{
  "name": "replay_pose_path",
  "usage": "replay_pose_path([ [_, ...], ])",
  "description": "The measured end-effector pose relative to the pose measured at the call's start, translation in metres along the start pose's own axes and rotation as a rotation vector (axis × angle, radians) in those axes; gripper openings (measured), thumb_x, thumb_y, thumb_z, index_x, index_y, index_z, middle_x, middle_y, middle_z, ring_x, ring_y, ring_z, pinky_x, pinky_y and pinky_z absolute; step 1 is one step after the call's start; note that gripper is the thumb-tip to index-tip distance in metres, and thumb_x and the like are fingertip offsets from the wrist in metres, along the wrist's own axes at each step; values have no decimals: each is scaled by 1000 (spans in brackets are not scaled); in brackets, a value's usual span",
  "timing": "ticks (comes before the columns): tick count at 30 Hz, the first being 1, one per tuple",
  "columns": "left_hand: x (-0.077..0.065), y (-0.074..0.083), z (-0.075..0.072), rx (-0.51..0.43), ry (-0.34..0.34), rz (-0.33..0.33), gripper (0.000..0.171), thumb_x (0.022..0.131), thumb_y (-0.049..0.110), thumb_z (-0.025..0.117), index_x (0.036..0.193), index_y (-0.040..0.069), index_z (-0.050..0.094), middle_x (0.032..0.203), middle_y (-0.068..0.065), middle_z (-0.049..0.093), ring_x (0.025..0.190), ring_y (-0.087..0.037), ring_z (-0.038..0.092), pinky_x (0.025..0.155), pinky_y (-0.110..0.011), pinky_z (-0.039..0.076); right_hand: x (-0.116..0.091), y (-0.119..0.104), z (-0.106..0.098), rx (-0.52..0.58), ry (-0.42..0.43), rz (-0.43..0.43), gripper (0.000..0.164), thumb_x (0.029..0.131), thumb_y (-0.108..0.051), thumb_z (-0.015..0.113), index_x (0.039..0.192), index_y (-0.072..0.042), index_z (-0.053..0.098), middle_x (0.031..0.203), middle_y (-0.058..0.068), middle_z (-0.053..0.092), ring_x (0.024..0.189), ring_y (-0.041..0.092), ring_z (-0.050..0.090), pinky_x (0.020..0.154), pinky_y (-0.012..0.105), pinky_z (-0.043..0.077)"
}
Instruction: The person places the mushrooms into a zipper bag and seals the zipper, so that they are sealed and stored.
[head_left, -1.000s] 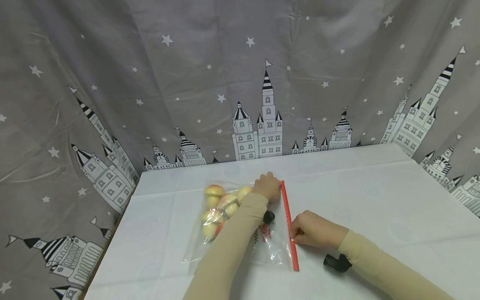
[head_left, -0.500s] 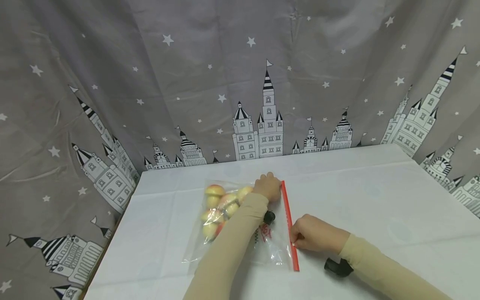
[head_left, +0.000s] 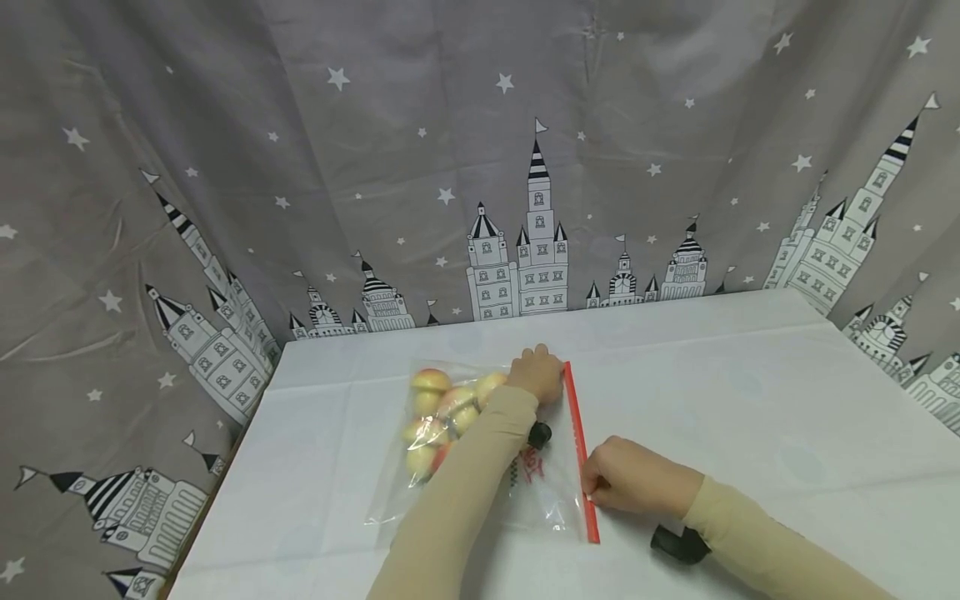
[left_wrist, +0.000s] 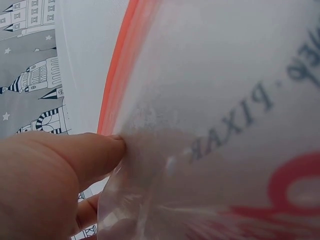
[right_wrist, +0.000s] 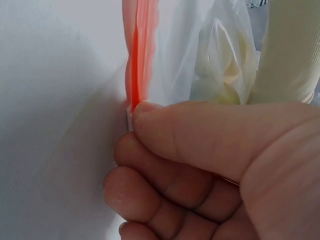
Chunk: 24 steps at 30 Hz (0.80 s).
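Note:
A clear zipper bag [head_left: 551,500] lies flat, holding several yellow and reddish mushroom-shaped pieces [head_left: 430,382]. A red zip strip [head_left: 576,417] runs down its right edge. My left hand [head_left: 536,373] pinches the bag at the far end of that strip; its thumb [left_wrist: 102,152] presses on the plastic in the left wrist view. With thumb and curled forefinger, my right hand [head_left: 633,475] pinches the small white slider [right_wrist: 130,117] on the strip, towards the near end. The left sleeve covers part of the bag and its contents.
The bag rests on a table with a white cloth [head_left: 720,392]. Behind it hangs a grey curtain [head_left: 390,167] printed with castles and stars. A black wrist camera [head_left: 678,544] sits under the right wrist, low over the cloth.
My right hand has slid a short way along the red strip towards the near end, still pinching. The left hand holds its place at the far corner.

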<state>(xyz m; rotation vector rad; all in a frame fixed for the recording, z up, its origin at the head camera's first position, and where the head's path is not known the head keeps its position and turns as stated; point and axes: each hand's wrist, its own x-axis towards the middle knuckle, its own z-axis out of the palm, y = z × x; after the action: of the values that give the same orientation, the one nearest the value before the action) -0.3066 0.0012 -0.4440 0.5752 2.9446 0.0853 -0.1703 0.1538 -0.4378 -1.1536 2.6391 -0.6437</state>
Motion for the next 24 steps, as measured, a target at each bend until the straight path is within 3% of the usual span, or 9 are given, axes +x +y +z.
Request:
replay_pose_path([
  [8,1,0,1,5,2,0,32,101,24,53,121,12,74,110,-9,60,96,-24,55,90,-43,54,-4,-2,1,45,-11,-11,21,78,5,75,70,-14,73,65,-15,61,62,-7,44,59,12,44],
  [17,-7,3,-5,22,2,5,33,102,24,52,124,13,72,113,-9,61,99,-24,56,92,-42,54,-7,-5,4,49,-7,-44,21,78,5,76,70,-14,72,65,-14,61,62,-8,41,57,11,42],
  [24,-5,1,-4,24,6,13,31,102,25,52,121,12,74,113,-10,61,100,-25,57,91,-43,55,-9,-7,3,87,-30,-19,21,78,6,75,70,-13,72,64,-15,59,61,-8,41,56,11,42],
])
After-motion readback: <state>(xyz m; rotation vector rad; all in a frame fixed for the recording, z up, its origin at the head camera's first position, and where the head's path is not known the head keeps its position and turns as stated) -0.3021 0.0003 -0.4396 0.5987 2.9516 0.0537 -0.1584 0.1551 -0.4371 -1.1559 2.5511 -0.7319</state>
